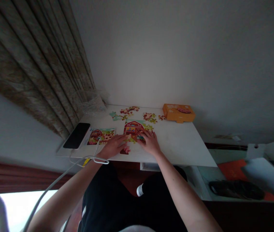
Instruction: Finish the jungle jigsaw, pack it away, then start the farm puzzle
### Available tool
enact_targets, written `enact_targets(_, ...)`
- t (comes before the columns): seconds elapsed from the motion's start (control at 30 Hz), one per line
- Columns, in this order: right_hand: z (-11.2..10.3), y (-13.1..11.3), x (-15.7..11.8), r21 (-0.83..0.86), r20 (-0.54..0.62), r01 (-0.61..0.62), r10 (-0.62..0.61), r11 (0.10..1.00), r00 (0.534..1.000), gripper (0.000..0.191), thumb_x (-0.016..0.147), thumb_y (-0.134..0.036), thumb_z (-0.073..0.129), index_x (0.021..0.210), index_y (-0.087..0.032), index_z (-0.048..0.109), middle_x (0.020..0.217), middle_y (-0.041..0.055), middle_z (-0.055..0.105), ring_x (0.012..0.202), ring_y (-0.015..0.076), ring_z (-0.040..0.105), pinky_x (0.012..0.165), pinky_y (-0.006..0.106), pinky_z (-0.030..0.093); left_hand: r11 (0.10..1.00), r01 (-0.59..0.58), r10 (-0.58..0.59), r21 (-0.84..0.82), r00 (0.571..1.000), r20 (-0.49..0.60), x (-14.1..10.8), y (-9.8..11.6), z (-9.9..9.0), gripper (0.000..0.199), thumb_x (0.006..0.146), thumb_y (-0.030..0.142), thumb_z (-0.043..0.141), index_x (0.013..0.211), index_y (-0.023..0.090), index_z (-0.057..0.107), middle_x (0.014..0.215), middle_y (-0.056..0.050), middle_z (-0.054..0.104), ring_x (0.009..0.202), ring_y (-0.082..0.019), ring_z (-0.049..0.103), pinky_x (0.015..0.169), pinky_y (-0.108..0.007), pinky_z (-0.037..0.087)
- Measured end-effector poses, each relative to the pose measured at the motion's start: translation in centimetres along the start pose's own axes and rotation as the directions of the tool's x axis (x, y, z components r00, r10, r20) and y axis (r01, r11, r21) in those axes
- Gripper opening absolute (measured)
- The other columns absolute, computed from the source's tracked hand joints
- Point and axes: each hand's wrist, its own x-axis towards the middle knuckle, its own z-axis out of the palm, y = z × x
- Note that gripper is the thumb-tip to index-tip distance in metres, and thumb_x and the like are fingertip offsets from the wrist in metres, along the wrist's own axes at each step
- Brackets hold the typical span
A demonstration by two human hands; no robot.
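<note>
Head view: open hands (114,146) (150,142) touch jigsaw pieces (134,128).

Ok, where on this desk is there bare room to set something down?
The widest bare patch of white desktop lies right of the right hand, below the orange box. It's crowded around the barn puzzle, with the left hand and loose pieces.
</note>
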Motion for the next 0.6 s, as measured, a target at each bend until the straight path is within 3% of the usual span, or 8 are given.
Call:
enact_targets(0.13,0.0,0.0,0.0,0.013,0.001,-0.002,0.002,1.000,1.000,0.045,0.101,-0.050,0.056,0.141,-0.030,0.063,0.157,0.0085,0.053,0.146,0.0316,0.044,0.122,0.060,0.024,0.996,-0.075,0.076,-0.049,0.997,0.016,-2.4,-0.3,-0.5,0.044,0.098,0.042,0.063,0.138,0.023,0.062,0.142,-0.010,0.065,0.131,-0.027,0.061,0.113,-0.045,0.048)
enact_targets(0.27,0.1,0.1,0.0,0.028,-0.001,-0.009,0.009,1.000,1.000,0.044,0.101,-0.049,0.057,0.140,-0.030,0.063,0.156,0.0077,0.054,0.146,0.0317,0.043,0.122,0.061,0.023,0.995,-0.104,0.104,-0.008,0.993,0.052,-3.7,0.1,-0.2,0.037,0.100,0.036,0.062,0.135,0.025,0.063,0.141,-0.009,0.066,0.130,-0.027,0.061,0.112,-0.047,0.048)
enact_targets(0.4,0.1,0.1,0.0,0.025,-0.005,-0.007,0.007,1.000,1.000,0.044,0.100,-0.050,0.058,0.139,-0.030,0.064,0.155,0.0082,0.055,0.146,0.0313,0.044,0.123,0.060,0.023,0.996,-0.094,0.094,0.004,0.995,0.046,-3.4,0.7,-0.2,0.027,0.101,0.028,0.060,0.126,0.026,0.068,0.130,-0.008,0.070,0.122,-0.026,0.064,0.107,-0.045,0.049)
enact_targets(0.6,0.2,0.1,0.0,0.011,0.003,-0.009,0.009,1.000,1.000,0.045,0.100,-0.051,0.057,0.140,-0.029,0.063,0.155,0.0083,0.055,0.145,0.0310,0.045,0.124,0.059,0.022,0.997,-0.080,0.080,-0.015,0.997,0.011,-2.2,0.5,-0.2,0.030,0.096,0.023,0.065,0.126,0.026,0.069,0.123,-0.008,0.073,0.116,-0.026,0.065,0.105,-0.046,0.049)
